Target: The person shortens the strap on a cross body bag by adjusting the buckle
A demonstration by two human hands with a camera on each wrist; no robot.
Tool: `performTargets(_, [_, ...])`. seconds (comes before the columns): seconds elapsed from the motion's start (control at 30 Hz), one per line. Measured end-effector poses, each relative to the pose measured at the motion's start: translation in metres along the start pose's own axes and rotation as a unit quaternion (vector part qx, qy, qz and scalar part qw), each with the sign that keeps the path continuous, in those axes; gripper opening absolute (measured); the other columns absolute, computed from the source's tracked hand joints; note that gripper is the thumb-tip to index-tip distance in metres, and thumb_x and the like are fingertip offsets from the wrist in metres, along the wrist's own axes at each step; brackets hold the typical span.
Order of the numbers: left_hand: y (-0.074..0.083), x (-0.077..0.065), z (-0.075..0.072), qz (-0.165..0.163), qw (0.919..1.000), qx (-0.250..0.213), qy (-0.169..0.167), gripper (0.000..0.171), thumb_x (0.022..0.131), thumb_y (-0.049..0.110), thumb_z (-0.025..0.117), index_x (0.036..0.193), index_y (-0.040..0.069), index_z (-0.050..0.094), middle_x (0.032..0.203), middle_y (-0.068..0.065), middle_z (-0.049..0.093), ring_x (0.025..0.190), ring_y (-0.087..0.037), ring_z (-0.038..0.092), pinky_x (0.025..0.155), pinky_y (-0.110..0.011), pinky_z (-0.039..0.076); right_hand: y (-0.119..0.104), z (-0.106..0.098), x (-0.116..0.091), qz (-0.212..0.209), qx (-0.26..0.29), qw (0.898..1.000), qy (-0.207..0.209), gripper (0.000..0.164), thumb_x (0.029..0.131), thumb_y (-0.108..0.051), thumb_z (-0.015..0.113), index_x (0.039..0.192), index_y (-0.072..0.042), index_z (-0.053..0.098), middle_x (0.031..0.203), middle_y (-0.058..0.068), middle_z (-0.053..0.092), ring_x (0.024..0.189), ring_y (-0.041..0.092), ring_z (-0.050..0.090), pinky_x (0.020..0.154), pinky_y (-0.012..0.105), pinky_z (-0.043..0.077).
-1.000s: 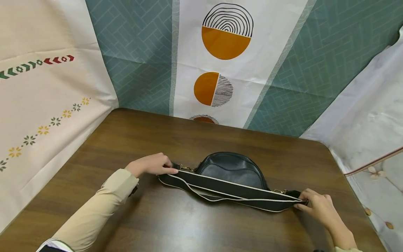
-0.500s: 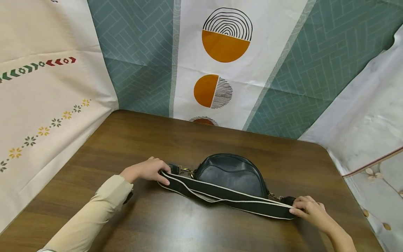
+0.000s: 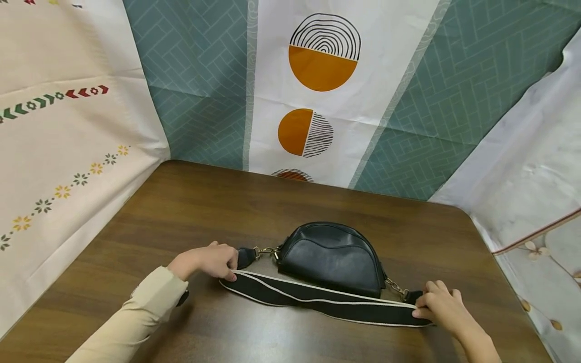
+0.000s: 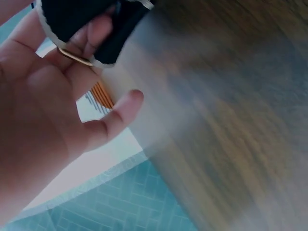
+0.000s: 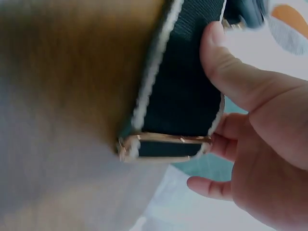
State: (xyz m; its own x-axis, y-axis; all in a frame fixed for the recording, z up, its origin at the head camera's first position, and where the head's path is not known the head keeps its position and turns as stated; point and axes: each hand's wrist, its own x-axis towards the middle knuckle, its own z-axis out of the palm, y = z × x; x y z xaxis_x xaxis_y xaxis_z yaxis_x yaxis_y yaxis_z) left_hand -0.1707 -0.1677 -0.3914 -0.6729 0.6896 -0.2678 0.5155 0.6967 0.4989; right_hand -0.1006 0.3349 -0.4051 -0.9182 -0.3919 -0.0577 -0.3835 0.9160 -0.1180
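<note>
A black half-moon shoulder bag (image 3: 330,258) sits on the wooden table. Its wide black strap (image 3: 363,310) with white edging lies folded along the near side, joined to the bag by gold chain links at both ends. My left hand (image 3: 206,261) pinches the strap's left end; in the left wrist view that hand (image 4: 43,106) has fingers around the strap (image 4: 79,19) by a gold buckle (image 4: 74,57). At the right end my right hand (image 3: 440,305) grips the strap. The right wrist view shows the thumb of that hand (image 5: 269,120) on the strap (image 5: 180,91), near another gold buckle (image 5: 166,139).
The brown wooden table (image 3: 204,201) extends around the bag. Behind it hangs a teal and white patterned cloth (image 3: 199,101). A cream embroidered cloth (image 3: 68,151) borders the left side, and a pale floral cloth (image 3: 535,176) the right.
Both hands have drawn the strap nearer to me and away from the bag, exposing more of its front. The left hand has also shifted left, the right hand slightly left.
</note>
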Motion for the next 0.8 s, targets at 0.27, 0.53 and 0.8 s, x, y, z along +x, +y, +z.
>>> performTargets(0.27, [0.004, 0.002, -0.001, -0.063, 0.9955, 0.069, 0.016, 0.028, 0.059, 0.002, 0.062, 0.045, 0.015, 0.042, 0.045, 0.013, 0.032, 0.048, -0.006, 0.031, 0.071, -0.039, 0.028, -0.009, 0.013, 0.009, -0.004, 0.008, 1.0, -0.01, 0.018, 0.068, -0.035, 0.069, 0.059, -0.03, 0.054, 0.066, -0.016, 0.034, 0.069, 0.01, 0.036, 0.057, 0.034, 0.026])
performTargets(0.53, [0.005, 0.005, -0.003, -0.061, 0.9953, 0.075, -0.001, 0.044, 0.071, 0.009, 0.068, 0.046, 0.017, 0.033, 0.046, 0.012, 0.022, 0.046, -0.006, 0.022, 0.053, -0.026, 0.025, -0.01, 0.014, 0.011, -0.005, 0.004, 1.0, -0.008, 0.02, 0.07, -0.033, 0.07, 0.067, -0.023, 0.053, 0.068, -0.016, 0.042, 0.068, 0.009, 0.044, 0.056, 0.033, 0.03])
performTargets(0.8, [0.022, 0.012, -0.002, -0.067, 0.9951, 0.055, 0.047, 0.021, 0.08, 0.016, 0.065, 0.061, 0.015, 0.056, 0.057, 0.01, 0.046, 0.056, -0.008, 0.041, 0.065, -0.037, 0.027, -0.022, 0.006, 0.02, 0.006, 0.037, 0.999, 0.024, 0.021, 0.074, -0.028, 0.07, 0.089, -0.018, 0.06, 0.079, -0.011, 0.053, 0.077, 0.011, 0.051, 0.064, 0.042, 0.038])
